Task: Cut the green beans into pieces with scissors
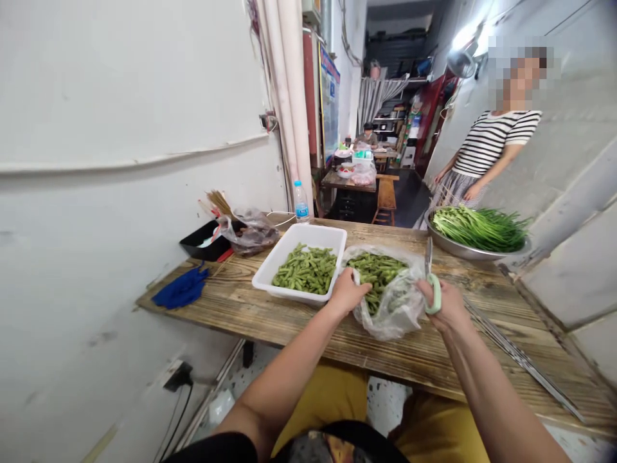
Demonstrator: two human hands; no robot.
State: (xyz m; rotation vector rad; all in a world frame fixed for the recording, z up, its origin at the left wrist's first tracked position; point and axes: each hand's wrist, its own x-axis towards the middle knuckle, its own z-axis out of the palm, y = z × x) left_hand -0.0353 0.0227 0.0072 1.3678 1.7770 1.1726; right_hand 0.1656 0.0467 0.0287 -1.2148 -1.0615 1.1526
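Stretching beneath both hands, the wooden desk [289, 321] was the widest thing there. Beyond the right hand [448, 305], past the desk's far edge, stood a person in a striped top [496, 148]. Nearer, ahead and to the right of that hand, a broad metal bowl [467, 253] was heaped with long green stalks [482, 230]. Just beyond the left hand [349, 294], toward its left, sat a white tub [294, 295] partly filled with green pods [306, 269]. Between the two hands lay a clear plastic bag [399, 318], mouth open, with more pods inside; the left hand gripped its near-left edge, thumb touching the pods, and the right hand met its right side. Well to the left of the left hand were a black tray [198, 242] and a crumpled blue cloth [182, 289]. Thin metal rods [523, 361] lay just right of the right hand. Ahead of the left hand rose a blue-capped bottle [301, 204]. Smallest, green-handled scissors [436, 292] were held in the right hand, blades pointing away.
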